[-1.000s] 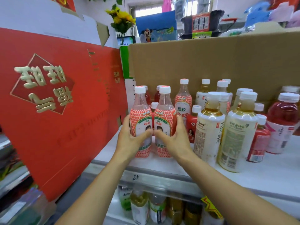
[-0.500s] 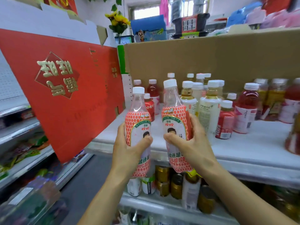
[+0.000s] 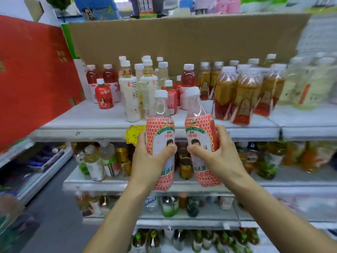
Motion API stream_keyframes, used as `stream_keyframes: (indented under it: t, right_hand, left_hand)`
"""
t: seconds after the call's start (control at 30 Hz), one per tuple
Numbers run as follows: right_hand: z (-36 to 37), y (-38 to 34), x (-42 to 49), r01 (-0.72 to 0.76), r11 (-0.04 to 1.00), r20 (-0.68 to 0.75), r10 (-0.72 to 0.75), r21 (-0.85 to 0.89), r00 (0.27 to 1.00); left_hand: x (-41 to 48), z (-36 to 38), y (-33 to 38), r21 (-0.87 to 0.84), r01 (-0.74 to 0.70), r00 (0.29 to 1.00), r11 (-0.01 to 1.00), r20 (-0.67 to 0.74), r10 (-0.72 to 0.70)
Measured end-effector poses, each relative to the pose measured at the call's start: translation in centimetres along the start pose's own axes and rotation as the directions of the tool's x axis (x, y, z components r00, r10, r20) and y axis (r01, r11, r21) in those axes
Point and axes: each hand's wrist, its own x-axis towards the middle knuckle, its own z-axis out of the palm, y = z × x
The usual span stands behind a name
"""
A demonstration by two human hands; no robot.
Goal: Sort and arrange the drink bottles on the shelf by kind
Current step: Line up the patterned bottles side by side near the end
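A honeycomb-label bottle (image 3: pixel 160 128) is clamped upright in the left hand (image 3: pixel 147 161), its twin (image 3: pixel 198 130) in the right hand (image 3: pixel 217 159), before the shelf (image 3: pixel 82 133) front edge, presumably for placing together.

You hold two red honeycomb-label bottles (image 3: pixel 160 136) (image 3: pixel 199 132), one in your left hand (image 3: pixel 147 161), one in your right hand (image 3: pixel 218 157). Top shelf (image 3: pixel 82 123): three dark red drink bottles (image 3: pixel 92 77) (image 3: pixel 109 75) (image 3: pixel 188 77), two small red bottles (image 3: pixel 104 97) (image 3: pixel 172 99), two tall pale tea bottles (image 3: pixel 130 95) (image 3: pixel 148 90) up front, more white caps behind, too crowded to count. Amber bottles (image 3: pixel 224 92) on the right: blurred, no count. One yellow starburst tag (image 3: pixel 134 134). One red carton (image 3: pixel 32 79), one cardboard sheet (image 3: pixel 182 37).
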Motion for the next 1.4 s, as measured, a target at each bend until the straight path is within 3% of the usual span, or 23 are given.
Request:
stream_keyframes:
  t: [0.3,0.53,0.83,1.4]
  right_hand:
    - [-13.9,3.0,-8.5,-0.123,0.990,-0.131,0.113,-0.066,0.985]
    - [-24.0,5.0,-9.6,-0.189,0.977,-0.316,0.150,-0.097,0.937]
    - [-37.4,9.5,-6.0,-0.231,0.968,-0.450,0.163,-0.100,0.878]
    - [-61.0,16.6,4.6,-0.242,0.964,-0.468,0.165,-0.111,0.868]
  left_hand:
    - [-8.8,12.5,-0.4,-0.006,0.095,0.985,0.995,0.143,-0.093]
    - [-9.6,23.1,0.1,-0.003,0.106,0.947,0.994,0.305,-0.100]
    - [-7.3,38.5,-0.8,0.013,0.115,0.880,0.993,0.462,-0.108]
    - [-2.5,64.9,-0.6,0.020,0.169,0.855,0.985,0.495,-0.157]
